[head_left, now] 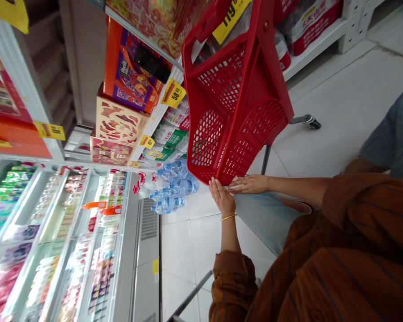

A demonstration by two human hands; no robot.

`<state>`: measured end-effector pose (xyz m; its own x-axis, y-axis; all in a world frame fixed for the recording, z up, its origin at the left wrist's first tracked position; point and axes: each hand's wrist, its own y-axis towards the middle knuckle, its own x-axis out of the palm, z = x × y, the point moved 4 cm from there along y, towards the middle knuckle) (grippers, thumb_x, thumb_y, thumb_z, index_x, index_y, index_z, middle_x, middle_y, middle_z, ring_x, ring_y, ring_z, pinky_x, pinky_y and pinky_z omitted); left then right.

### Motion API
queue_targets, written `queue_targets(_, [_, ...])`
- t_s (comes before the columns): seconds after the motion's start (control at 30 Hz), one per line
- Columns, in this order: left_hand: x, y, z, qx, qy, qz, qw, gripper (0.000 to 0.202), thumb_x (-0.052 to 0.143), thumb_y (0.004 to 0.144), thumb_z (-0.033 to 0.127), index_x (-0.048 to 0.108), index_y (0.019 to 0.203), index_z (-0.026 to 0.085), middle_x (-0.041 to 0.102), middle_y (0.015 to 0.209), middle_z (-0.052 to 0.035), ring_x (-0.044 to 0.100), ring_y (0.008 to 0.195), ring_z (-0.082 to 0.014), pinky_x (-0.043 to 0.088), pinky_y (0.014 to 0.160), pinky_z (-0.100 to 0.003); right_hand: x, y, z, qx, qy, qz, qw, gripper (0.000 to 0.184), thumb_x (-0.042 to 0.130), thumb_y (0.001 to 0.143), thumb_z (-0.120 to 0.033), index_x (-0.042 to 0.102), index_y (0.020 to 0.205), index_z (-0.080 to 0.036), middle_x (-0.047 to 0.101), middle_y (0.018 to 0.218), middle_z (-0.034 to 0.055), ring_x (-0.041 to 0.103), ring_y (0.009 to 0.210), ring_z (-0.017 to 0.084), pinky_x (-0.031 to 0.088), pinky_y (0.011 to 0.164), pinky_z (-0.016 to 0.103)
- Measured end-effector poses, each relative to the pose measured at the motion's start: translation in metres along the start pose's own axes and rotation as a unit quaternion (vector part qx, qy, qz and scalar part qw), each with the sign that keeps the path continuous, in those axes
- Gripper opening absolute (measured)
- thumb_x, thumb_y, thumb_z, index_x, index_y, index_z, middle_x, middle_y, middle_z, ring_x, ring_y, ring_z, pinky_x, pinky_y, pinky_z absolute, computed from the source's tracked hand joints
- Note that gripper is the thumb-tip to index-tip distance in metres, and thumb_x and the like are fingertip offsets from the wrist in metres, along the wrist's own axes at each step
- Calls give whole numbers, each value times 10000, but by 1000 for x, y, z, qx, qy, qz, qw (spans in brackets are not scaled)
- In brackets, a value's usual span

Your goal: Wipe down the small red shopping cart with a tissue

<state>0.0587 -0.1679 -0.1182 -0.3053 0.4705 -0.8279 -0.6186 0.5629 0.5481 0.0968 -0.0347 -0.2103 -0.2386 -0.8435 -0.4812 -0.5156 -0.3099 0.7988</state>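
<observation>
Red basket [237, 123], just one, contents unclear, meets two hands at its near end. Left hand's [224, 200] extended fingers lie pressed together; right hand's [253, 184] I cannot tell.

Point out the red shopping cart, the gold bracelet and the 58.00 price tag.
Red shopping cart [237, 114], head view: solid bar between mesh panels.
Gold bracelet [229, 217], head view: band across the wrist.
58.00 price tag [173, 93], head view: its printed face.

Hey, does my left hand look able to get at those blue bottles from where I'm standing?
Probably not: your left hand rests at the edge of the red cart, and the blue bottles stand beyond it, partly hidden behind it.
</observation>
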Motion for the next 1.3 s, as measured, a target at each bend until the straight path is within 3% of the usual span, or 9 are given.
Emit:
queue_targets(0.17, [8, 0, -12, -23, 22, 8, 999, 484, 287, 977, 339, 474, 1330, 66, 484, 1373, -259, 198, 1444, -254, 274, 1137, -526, -6, -3, 4, 15, 17, -74, 997, 420, 358, 977, -166, 482, 1364, -272, 522, 1399, -4, 370, 1364, 91, 264, 1169, 309])
queue_targets(0.3, [11, 2, -22, -28, 20, 16, 999, 493, 303, 972, 412, 509, 1288, 95, 536, 1317, -249, 305, 1405, -257, 306, 1119, -523, -19, -11, 12, 28, 30, -100, 994, 429, 341, 968, -156, 504, 1349, -268, 514, 1407, -6, 378, 1362, 108, 277, 1170, 318])
queue_targets(0.5, [9, 7, -20, -31, 12, 37, 999, 564, 263, 963, 491, 514, 1279, 96, 567, 1274, -237, 408, 1340, -262, 330, 1104, -494, -43, -16, 11, 11, 8, -57, 998, 437, 371, 966, -146, 459, 1384, -236, 542, 1379, 26, 348, 1381, 138, 285, 1171, 376])
queue_targets(0.7, [9, 10, -5, -59, 11, 72, 996, 581, 247, 956, 468, 464, 1334, 83, 569, 1241, -228, 442, 1290, -282, 325, 1091, -500, -48, 30, -5, -12, -3, 34, 999, 470, 460, 962, -244, 384, 1423, -290, 502, 1418, 15, 355, 1375, 104, 301, 1155, 331])
queue_targets(0.83, [8, 11, 5, -87, 12, 92, 992, 526, 263, 961, 409, 487, 1306, 81, 567, 1220, -219, 462, 1253, -273, 348, 1074, -485, -44, 44, 2, -26, -18, 12, 999, 462, 416, 979, -237, 358, 1434, -286, 499, 1419, 6, 342, 1380, 100, 275, 1169, 349])
queue_targets(1.03, [8, 11, 16, -132, 14, 114, 985, 467, 258, 978, 353, 519, 1270, 99, 557, 1226, -211, 447, 1271, -262, 353, 1073, -478, -49, 32, 12, 13, -18, -31, 999, 392, 383, 991, -269, 462, 1374, -256, 509, 1408, 15, 369, 1370, 132, 318, 1155, 377])
queue_targets(1.3, [8, 11, 20, -129, 6, 110, 985, 466, 258, 980, 346, 540, 1244, 85, 569, 1217, -220, 449, 1277, -264, 348, 1083, -484, -60, 24, 13, -31, -42, -37, 998, 434, 394, 978, -180, 416, 1405, -260, 534, 1385, -5, 323, 1389, 133, 302, 1166, 363])
